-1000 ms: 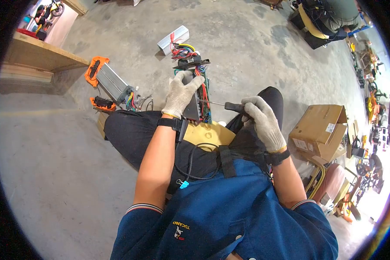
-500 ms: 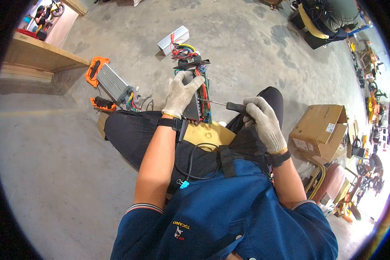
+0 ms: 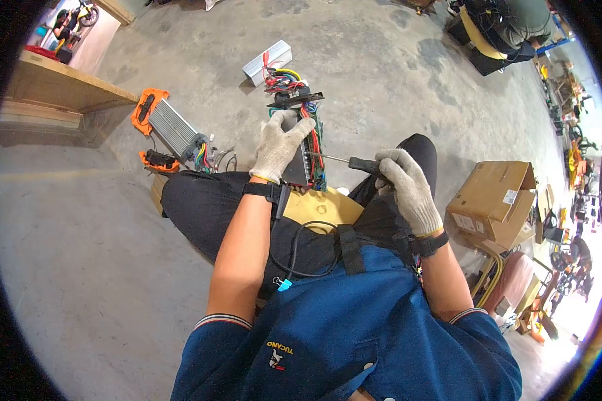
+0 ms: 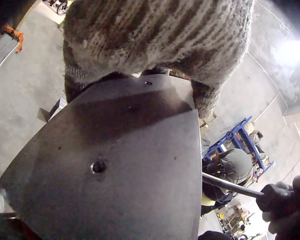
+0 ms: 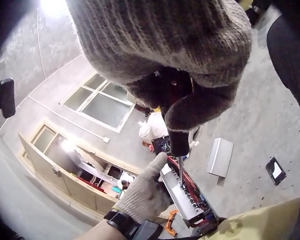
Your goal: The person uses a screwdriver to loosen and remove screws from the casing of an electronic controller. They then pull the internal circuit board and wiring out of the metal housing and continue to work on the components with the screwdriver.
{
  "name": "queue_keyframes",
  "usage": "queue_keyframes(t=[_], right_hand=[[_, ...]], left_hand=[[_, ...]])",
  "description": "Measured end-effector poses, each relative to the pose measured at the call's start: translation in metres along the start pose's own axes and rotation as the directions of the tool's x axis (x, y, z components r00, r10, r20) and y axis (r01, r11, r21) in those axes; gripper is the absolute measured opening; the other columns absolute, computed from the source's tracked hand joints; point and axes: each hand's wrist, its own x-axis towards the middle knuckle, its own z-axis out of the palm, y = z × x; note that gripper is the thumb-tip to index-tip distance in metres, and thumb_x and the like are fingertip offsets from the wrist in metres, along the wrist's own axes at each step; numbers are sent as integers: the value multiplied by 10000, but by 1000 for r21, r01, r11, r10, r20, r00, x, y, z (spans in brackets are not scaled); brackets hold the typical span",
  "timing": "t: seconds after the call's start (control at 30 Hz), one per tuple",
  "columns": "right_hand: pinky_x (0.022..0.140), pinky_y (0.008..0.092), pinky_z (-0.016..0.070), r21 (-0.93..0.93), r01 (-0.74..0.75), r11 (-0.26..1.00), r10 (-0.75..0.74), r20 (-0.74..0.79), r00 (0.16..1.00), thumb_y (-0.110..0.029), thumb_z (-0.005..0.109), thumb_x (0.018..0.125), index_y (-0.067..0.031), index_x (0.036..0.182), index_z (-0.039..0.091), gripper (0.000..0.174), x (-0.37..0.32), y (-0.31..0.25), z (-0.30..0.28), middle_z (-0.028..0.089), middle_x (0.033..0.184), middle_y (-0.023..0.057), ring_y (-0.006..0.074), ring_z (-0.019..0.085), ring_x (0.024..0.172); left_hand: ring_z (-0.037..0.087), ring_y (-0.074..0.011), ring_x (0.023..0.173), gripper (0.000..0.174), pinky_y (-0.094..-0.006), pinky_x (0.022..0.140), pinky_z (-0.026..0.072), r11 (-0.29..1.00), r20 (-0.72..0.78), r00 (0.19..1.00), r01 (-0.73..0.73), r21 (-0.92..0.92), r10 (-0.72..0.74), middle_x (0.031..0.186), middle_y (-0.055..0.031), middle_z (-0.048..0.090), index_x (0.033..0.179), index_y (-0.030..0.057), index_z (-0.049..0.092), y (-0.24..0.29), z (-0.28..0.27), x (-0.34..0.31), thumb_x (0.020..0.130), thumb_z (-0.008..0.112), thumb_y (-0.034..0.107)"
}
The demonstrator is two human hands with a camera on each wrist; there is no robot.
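In the head view the gloved left hand [image 3: 280, 145] grips the upper part of a flat metal plate with a circuit board [image 3: 320, 160] along its right side. The left wrist view shows the plate's bare face [image 4: 140, 165] with several holes, the glove [image 4: 160, 40] across its top edge. The gloved right hand [image 3: 408, 190] holds a screwdriver by its black handle [image 3: 362, 165]. Its shaft [image 3: 331, 158] points left, the tip at the board side. From the right wrist view, the shaft [image 5: 181, 167] reaches a row of small components; the right glove [image 5: 165, 55] curls round the handle.
Beyond the board lie bundled wires [image 3: 285, 83] and a silver case [image 3: 267, 63] on the floor. A finned unit [image 3: 174, 125] with orange brackets [image 3: 144, 110] sits at left. A cardboard box [image 3: 493, 200] stands at right; yellow material [image 3: 322, 206] lies between the legs.
Across the head frames, the right hand and screwdriver have shifted very slightly. The left hand and the plate stay in place.
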Motion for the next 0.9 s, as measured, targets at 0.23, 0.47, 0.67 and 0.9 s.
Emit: queue_keyframes(t=[0.23,0.47,0.67,0.9], right_hand=[[754,281,552,70,-3,998,4,-1,1000,-235,620,1079,4,1268,693,313,0,-1,-5,687,985,59,116,657,823],[713,273,542,175,44,984,-26,-102,994,-216,621,1079,-4,1283,684,301,-4,-13,-18,673,923,52,118,646,794],[711,275,544,226,81,971,-51,-137,989,-234,614,1094,2,1304,674,321,7,-4,-23,685,929,69,129,660,784],[707,281,547,261,71,963,-35,-138,990,-227,606,1104,18,1308,664,324,14,1,-13,690,929,84,134,658,767]], left_hand=[[755,-284,1004,694,-408,920,579,1000,10,1000,-3,-4,3,1143,-183,774,1314,9,747,-3,1,1,892,828,554],[748,-280,1015,712,-405,912,580,999,1,1000,-26,-26,26,1156,-199,759,1318,-9,737,-4,1,1,882,841,543],[745,-280,1050,730,-401,926,580,999,44,998,-40,-26,41,1186,-206,752,1331,-20,728,-2,-3,1,859,854,522],[753,-283,1049,733,-397,936,578,999,44,998,-40,0,40,1199,-198,759,1349,-15,719,4,-6,-2,840,871,490]])
